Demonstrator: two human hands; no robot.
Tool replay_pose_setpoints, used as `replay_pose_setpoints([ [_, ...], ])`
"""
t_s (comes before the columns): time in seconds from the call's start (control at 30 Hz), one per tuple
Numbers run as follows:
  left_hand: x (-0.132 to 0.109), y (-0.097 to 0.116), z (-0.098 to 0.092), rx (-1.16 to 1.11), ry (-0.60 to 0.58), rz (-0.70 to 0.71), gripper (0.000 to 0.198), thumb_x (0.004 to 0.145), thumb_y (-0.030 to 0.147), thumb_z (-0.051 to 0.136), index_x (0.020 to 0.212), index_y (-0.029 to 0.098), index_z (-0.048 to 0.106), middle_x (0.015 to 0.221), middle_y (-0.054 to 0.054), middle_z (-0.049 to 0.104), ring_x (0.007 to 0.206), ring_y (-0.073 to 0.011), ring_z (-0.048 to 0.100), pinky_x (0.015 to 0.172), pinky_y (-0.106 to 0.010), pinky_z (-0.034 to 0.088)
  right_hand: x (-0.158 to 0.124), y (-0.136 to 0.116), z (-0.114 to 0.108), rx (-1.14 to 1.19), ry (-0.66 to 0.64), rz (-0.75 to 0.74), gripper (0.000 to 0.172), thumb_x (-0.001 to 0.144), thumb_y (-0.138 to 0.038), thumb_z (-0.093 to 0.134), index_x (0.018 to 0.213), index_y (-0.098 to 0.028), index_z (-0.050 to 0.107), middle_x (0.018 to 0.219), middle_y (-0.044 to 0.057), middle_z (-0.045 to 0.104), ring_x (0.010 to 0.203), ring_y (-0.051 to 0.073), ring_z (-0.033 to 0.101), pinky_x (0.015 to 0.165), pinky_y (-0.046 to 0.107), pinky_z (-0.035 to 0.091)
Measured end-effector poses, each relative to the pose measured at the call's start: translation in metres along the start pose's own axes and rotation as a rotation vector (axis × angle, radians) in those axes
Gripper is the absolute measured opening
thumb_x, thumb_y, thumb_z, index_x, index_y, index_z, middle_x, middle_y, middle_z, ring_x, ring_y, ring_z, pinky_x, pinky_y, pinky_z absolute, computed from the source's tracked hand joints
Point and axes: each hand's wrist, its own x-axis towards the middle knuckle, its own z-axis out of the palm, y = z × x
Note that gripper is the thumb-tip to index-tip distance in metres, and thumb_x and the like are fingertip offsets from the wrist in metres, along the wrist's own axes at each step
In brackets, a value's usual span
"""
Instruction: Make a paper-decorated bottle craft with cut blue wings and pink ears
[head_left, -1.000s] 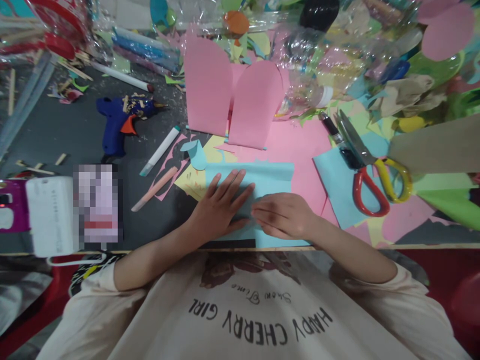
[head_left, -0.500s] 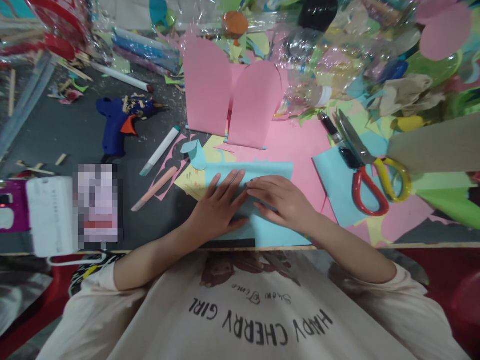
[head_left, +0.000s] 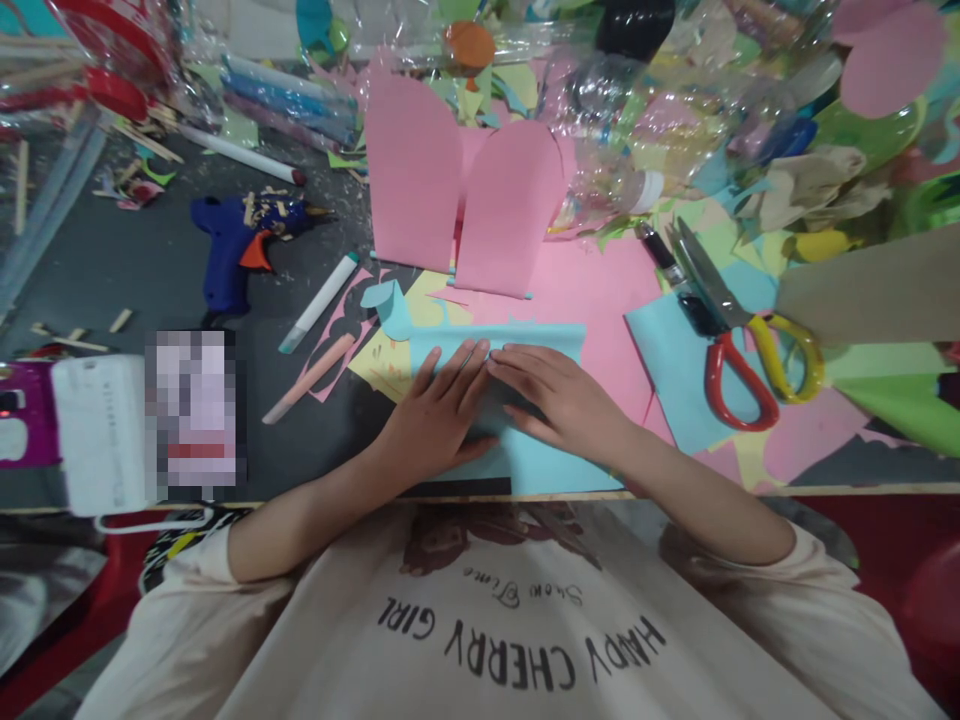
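Fingers: your left hand (head_left: 435, 405) lies palm down, its fingers loosely spread; your right hand (head_left: 574, 395) has its four fingers close together, the thumb apart, and its fingertips by the left index finger.
Blue sheet (head_left: 559, 455): beneath both your hands, at the table's near edge; a band runs along its far side, past your fingertips.
Pink arches (head_left: 511, 205): two, just beyond the blue sheet from you.
Marker (head_left: 319, 303): left of the blue sheet, beside a pink roll (head_left: 309, 380).
Scissors (head_left: 739, 340): right of the blue sheet, blades pointing away from you.
Glue gun (head_left: 229, 250): beyond the blue sheet's left side.
Bottle (head_left: 626, 188): beyond the blue sheet's right side, its white cap towards the scissors.
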Motion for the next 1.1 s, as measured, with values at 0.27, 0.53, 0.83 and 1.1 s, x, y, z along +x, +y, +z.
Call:
replay_pose_setpoints([
  [0.27,0.003,-0.004,-0.002,0.044,0.096,-0.014,0.055,0.098,0.037,0.041,0.138,0.0,0.044,0.14,-0.022,0.056,0.131,-0.029,0.052,0.111,-0.043,0.036,-0.003,0.0,0.0,0.021,-0.037,0.034,0.04,0.098,-0.029,0.043,0.134,-0.013,0.05,0.131,0.016,0.065,0.126,0.027,0.059,0.099,0.051,0.055],
  [0.53,0.003,-0.011,-0.004,-0.045,0.128,-0.102,0.039,0.097,0.027,0.044,0.13,0.008,0.051,0.126,-0.019,0.065,0.121,-0.028,0.06,0.102,-0.042,0.048,0.0,-0.002,-0.002,0.034,-0.074,0.083,0.035,0.097,-0.024,0.045,0.128,-0.012,0.057,0.13,0.016,0.066,0.124,0.027,0.06,0.098,0.049,0.055],
  [0.83,0.005,-0.017,-0.014,0.051,0.293,-0.141,0.019,0.094,0.021,0.049,0.1,0.015,0.066,0.097,-0.009,0.075,0.092,-0.0229,0.071,0.082,-0.036,0.057,-0.002,-0.001,-0.003,0.054,-0.062,0.111,0.033,0.097,-0.024,0.043,0.123,-0.015,0.06,0.127,0.014,0.068,0.119,0.026,0.064,0.096,0.049,0.056],
  [1.1,0.0,-0.021,-0.01,0.047,0.207,-0.199,0.023,0.094,0.017,0.049,0.11,0.02,0.065,0.1,-0.008,0.072,0.095,-0.0214,0.069,0.084,-0.036,0.057,-0.001,0.0,-0.004,0.012,-0.053,0.089,0.031,0.098,-0.024,0.042,0.122,-0.015,0.061,0.126,0.014,0.069,0.118,0.025,0.065,0.096,0.047,0.056],
])
